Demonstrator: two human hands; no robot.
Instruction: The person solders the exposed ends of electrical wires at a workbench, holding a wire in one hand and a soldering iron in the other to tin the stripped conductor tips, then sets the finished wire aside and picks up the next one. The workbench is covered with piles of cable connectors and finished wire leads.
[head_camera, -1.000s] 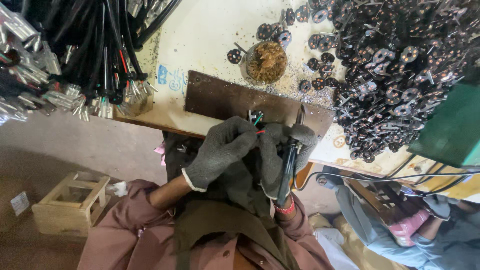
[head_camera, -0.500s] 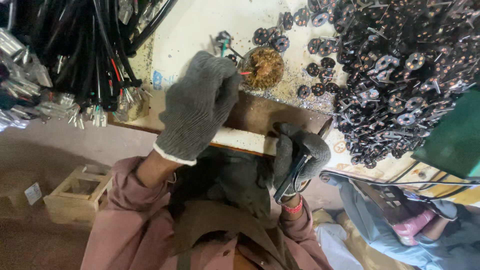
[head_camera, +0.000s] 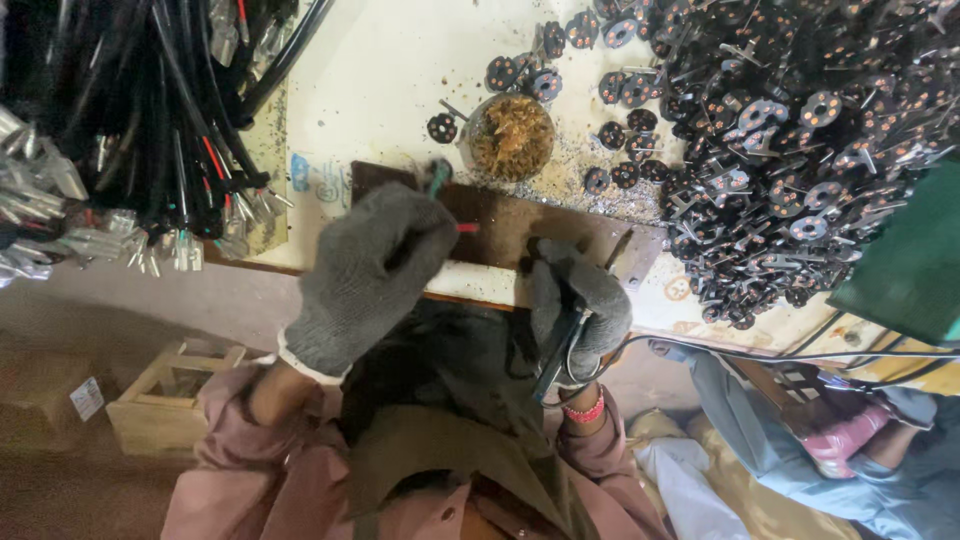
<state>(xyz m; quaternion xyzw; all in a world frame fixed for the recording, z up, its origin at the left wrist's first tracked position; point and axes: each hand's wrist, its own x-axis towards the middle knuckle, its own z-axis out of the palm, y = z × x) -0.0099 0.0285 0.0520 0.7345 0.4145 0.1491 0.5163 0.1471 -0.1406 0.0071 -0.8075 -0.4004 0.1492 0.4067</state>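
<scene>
**Gloved hands at a cluttered bench**

The left hand, in a grey glove, sits mid-frame over a dark board, pinching a small piece with red and green wires. The right hand, also gloved, grips a dark tool at the board's lower edge. A round cup stands above the board. Black discs pile at upper right; black cables fill the upper left.

The left hand, in a grey glove, reaches forward with its fingers curled closed. The right hand, also gloved, sits lower, clenched in a fist, its wrist bent back toward the body.
</scene>
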